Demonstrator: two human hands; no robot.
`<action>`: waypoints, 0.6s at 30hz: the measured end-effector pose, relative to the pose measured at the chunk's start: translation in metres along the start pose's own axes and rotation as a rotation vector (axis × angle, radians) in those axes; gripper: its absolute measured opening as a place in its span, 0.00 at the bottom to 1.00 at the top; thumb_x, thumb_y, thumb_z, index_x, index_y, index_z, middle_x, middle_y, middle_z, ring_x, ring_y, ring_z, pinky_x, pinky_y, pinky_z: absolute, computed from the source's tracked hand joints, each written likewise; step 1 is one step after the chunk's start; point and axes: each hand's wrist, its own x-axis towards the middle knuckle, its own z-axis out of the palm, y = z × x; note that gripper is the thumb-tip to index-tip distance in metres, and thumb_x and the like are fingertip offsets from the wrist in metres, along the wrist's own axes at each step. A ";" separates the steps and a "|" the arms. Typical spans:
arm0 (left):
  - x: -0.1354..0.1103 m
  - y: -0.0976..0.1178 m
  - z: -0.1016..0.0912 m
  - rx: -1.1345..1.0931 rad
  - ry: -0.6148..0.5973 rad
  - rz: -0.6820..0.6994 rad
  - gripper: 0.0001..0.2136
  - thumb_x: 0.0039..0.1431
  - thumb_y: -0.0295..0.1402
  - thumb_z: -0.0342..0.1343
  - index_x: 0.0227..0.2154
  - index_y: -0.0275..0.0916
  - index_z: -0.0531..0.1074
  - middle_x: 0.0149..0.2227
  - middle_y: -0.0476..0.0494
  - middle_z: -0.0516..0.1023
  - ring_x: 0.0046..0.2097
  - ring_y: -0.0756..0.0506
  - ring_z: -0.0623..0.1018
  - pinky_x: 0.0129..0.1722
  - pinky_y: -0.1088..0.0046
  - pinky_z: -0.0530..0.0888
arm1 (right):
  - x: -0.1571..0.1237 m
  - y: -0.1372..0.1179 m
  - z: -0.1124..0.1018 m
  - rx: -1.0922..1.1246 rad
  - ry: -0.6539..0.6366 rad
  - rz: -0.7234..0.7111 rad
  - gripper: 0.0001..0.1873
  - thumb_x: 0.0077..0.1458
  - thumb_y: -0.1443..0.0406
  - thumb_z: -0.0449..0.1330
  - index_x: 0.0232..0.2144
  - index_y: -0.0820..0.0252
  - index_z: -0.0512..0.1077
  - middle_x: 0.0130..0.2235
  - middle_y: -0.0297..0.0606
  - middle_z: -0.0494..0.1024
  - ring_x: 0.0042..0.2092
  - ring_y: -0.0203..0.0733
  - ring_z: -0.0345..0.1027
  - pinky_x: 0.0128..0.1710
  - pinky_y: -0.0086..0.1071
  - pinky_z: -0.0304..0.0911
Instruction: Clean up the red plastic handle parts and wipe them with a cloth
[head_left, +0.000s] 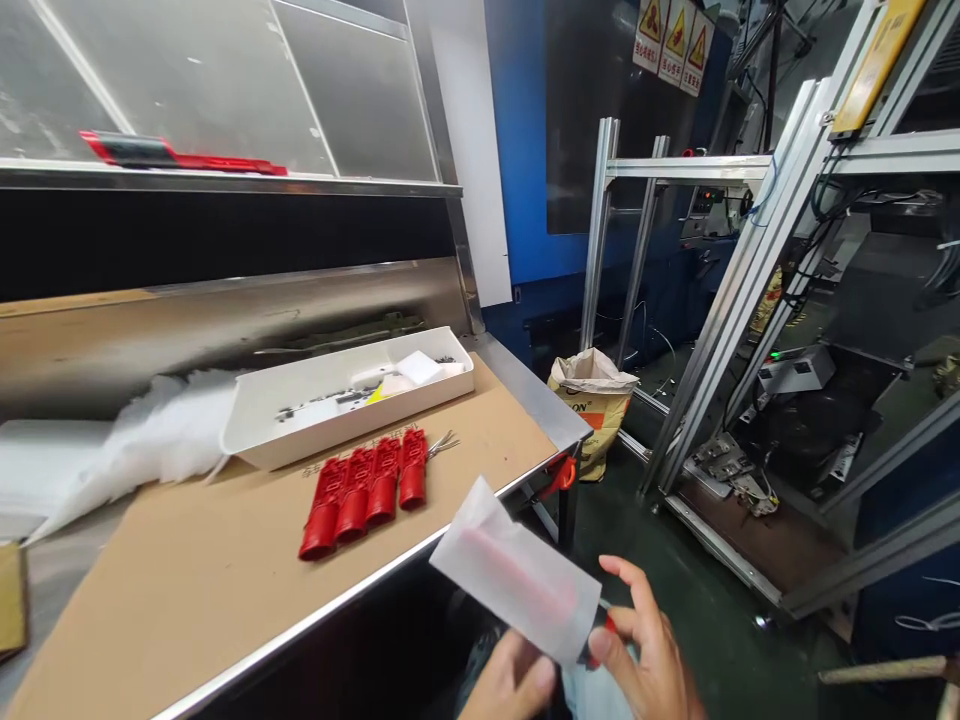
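A white translucent sleeve bag [517,580] is held over the floor in front of the bench's edge. Through it shows the blurred red shape of a long part, whose red and black end [600,638] sticks out at the bag's lower right. My right hand [649,650] pinches that end between thumb and fingers, with the index finger raised. At the bag's lower edge, my left hand [514,680] is closed on the sleeve, its fingertips partly hidden behind it. Several red plastic parts [365,490] lie side by side on the cardboard-covered bench [202,590].
A white tray [345,435] with small parts stands behind the red parts, and scissors [444,443] lie beside them. White sleeves [165,425] are piled left. A red and black part [180,155] rests on the shelf. Right are a paper sack [592,400] and an aluminium frame [720,350].
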 end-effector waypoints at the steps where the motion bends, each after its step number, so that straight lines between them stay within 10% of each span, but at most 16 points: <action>1: 0.001 0.000 -0.002 -0.089 0.016 0.007 0.27 0.45 0.48 0.69 0.48 0.43 0.77 0.52 0.37 0.78 0.62 0.30 0.65 0.59 0.55 0.66 | 0.000 0.001 -0.001 -0.047 -0.006 -0.027 0.40 0.55 0.36 0.45 0.57 0.56 0.59 0.21 0.29 0.78 0.25 0.43 0.72 0.30 0.31 0.62; 5: 0.012 0.010 0.013 -0.436 0.291 0.046 0.18 0.64 0.41 0.52 0.55 0.43 0.70 0.56 0.37 0.74 0.58 0.37 0.72 0.50 0.62 0.76 | -0.003 0.004 -0.001 -0.181 -0.114 -0.146 0.42 0.55 0.35 0.45 0.57 0.57 0.59 0.21 0.29 0.78 0.22 0.41 0.71 0.24 0.29 0.60; 8: 0.018 0.019 0.033 -0.592 0.522 -0.102 0.13 0.68 0.26 0.44 0.51 0.32 0.69 0.41 0.35 0.83 0.40 0.44 0.82 0.39 0.69 0.79 | -0.006 0.003 0.001 -0.151 -0.173 -0.204 0.45 0.51 0.32 0.45 0.58 0.56 0.58 0.25 0.29 0.80 0.23 0.39 0.73 0.24 0.27 0.63; 18: 0.013 0.005 0.039 -0.819 0.408 -0.285 0.10 0.66 0.29 0.50 0.42 0.27 0.72 0.35 0.36 0.82 0.33 0.44 0.82 0.38 0.70 0.79 | 0.000 -0.001 -0.007 -0.370 -0.050 -0.196 0.36 0.42 0.51 0.68 0.51 0.57 0.66 0.26 0.28 0.72 0.28 0.39 0.69 0.30 0.29 0.66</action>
